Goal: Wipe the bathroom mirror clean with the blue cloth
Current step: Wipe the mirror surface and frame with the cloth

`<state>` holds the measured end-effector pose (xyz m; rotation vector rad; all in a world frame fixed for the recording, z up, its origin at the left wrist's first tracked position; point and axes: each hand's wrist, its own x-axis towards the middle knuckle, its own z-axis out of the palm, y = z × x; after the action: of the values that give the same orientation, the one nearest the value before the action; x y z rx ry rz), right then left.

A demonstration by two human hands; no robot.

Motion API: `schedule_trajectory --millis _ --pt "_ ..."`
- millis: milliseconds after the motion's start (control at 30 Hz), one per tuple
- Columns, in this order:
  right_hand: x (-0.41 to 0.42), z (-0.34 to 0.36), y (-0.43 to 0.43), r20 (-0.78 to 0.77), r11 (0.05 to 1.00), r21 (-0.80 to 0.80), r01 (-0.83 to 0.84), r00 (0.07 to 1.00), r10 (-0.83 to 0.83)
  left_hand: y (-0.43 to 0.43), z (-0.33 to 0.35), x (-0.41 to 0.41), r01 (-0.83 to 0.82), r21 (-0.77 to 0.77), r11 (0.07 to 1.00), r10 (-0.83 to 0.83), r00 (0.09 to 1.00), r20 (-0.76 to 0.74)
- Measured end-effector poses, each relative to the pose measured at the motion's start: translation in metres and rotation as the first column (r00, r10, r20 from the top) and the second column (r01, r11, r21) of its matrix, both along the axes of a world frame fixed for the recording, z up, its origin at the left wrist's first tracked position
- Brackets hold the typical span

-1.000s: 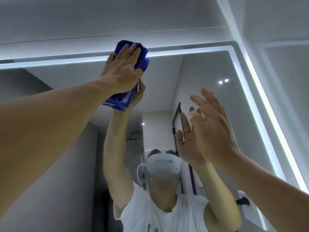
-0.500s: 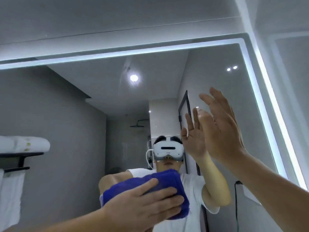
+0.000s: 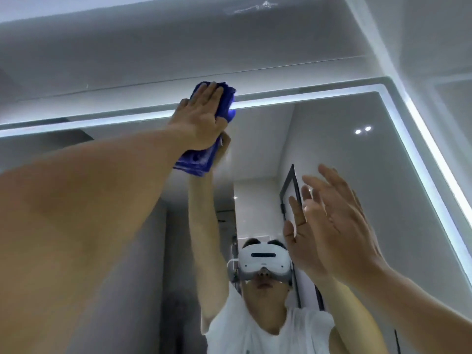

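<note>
The mirror [image 3: 332, 154] fills the lower view, with the wall [image 3: 178, 47] above it at 12 o'clock. A light strip [image 3: 293, 98] runs along the mirror's top edge and down its side at 3 o'clock. At 11 o'clock the left hand [image 3: 201, 118] lies flat on the cloth [image 3: 196, 162], which sits between palm and glass, across the strip. At 4 o'clock the right hand [image 3: 342, 226] is before the glass, well apart from the cloth; contact cannot be told.
</note>
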<state>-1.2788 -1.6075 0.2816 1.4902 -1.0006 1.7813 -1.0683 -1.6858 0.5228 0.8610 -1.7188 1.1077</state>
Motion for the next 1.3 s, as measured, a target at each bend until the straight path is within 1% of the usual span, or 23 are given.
schedule_trajectory --millis 67,133,167,233,267,333,400,467,533,600,667,700,733,767,833,867,900,933,1033,1133,1200,1300 --pt "0.002 0.000 -0.001 -0.009 0.999 -0.028 0.030 1.000 -0.030 -0.007 0.008 0.014 0.039 0.008 0.999 -0.036 0.977 -0.211" --pt "0.003 0.002 0.003 -0.029 0.999 -0.035 0.027 0.999 -0.028 -0.014 -0.002 0.026 0.047 0.003 0.999 -0.042 0.924 -0.380" --pt "0.003 0.003 0.006 -0.036 0.999 -0.030 0.014 0.999 -0.015 -0.016 -0.011 0.029 0.041 0.002 0.999 -0.037 0.903 -0.428" --pt "0.006 0.005 0.011 -0.032 1.000 -0.024 -0.007 0.999 0.007 -0.016 -0.034 0.029 0.034 -0.015 0.999 -0.037 0.891 -0.453" --pt "0.008 0.007 0.012 -0.032 1.000 -0.019 -0.012 0.999 0.012 -0.014 -0.048 0.027 0.039 -0.011 0.999 -0.040 0.900 -0.434" --pt "0.013 0.007 0.014 -0.031 1.000 -0.004 -0.014 0.999 0.014 -0.010 -0.078 0.020 0.051 0.015 0.999 -0.043 0.943 -0.331" --pt "0.018 0.007 0.016 -0.020 1.000 0.011 -0.022 1.000 0.022 -0.009 -0.114 0.014 0.043 0.012 0.999 -0.041 0.984 -0.171" --pt "0.022 0.006 0.017 -0.004 0.999 0.010 -0.030 1.000 0.030 -0.011 -0.151 0.010 0.014 -0.039 0.999 -0.014 1.000 -0.005" --pt "0.025 0.006 0.019 0.002 0.999 0.013 -0.036 0.999 0.036 -0.015 -0.182 0.009 -0.031 -0.119 0.992 0.051 0.985 0.168" --pt "0.031 0.007 0.021 -0.012 0.999 0.028 -0.035 0.999 0.035 -0.021 -0.194 0.014 -0.021 -0.173 0.985 0.075 0.947 0.311" --pt "0.038 0.009 0.021 -0.030 0.999 0.042 -0.016 0.999 0.018 -0.024 -0.179 0.023 -0.010 -0.203 0.979 0.096 0.901 0.422" --pt "0.041 0.011 0.020 -0.043 0.999 0.050 0.004 0.999 -0.002 -0.024 -0.165 0.028 -0.012 -0.208 0.978 0.107 0.886 0.452" --pt "0.044 0.013 0.019 -0.057 0.998 0.063 0.032 0.998 -0.028 -0.024 -0.146 0.032 -0.014 -0.191 0.981 0.099 0.891 0.442" --pt "0.046 0.014 0.018 -0.074 0.994 0.082 0.069 0.995 -0.063 -0.024 -0.123 0.035 -0.009 -0.148 0.989 0.065 0.921 0.383" --pt "0.047 0.018 0.014 -0.119 0.975 0.131 0.178 0.979 -0.163 -0.020 -0.076 0.035 0.019 -0.030 0.999 -0.013 0.985 0.169" --pt "0.045 0.020 0.013 -0.137 0.960 0.149 0.236 0.967 -0.217 -0.019 -0.057 0.032 0.034 0.004 0.999 -0.034 0.997 0.072" --pt "0.041 0.022 0.012 -0.142 0.947 0.162 0.278 0.956 -0.256 -0.020 -0.043 0.027 0.047 0.011 0.999 -0.047 0.999 0.005" --pt "0.037 0.023 0.013 -0.133 0.937 0.171 0.303 0.950 -0.283 -0.022 -0.036 0.023 0.057 0.000 0.998 -0.057 0.998 -0.032" --pt "0.021 0.020 0.022 -0.091 0.924 0.157 0.347 0.937 -0.337 -0.027 -0.035 0.014 0.068 -0.018 0.998 -0.069 0.995 -0.066" --pt "0.004 0.010 0.033 0.011 0.951 0.101 0.293 0.955 -0.295 -0.022 -0.049 0.004 0.072 -0.023 0.997 -0.074 0.993 -0.094" --pt "-0.006 0.002 0.037 0.080 0.971 0.091 0.223 0.970 -0.230 -0.010 -0.074 -0.006 0.091 -0.023 0.996 -0.092 0.994 -0.060" --pt "-0.022 -0.012 0.042 0.121 0.982 0.107 0.153 0.979 -0.166 0.001 -0.140 -0.022 0.065 -0.057 0.996 -0.062 0.997 0.056"
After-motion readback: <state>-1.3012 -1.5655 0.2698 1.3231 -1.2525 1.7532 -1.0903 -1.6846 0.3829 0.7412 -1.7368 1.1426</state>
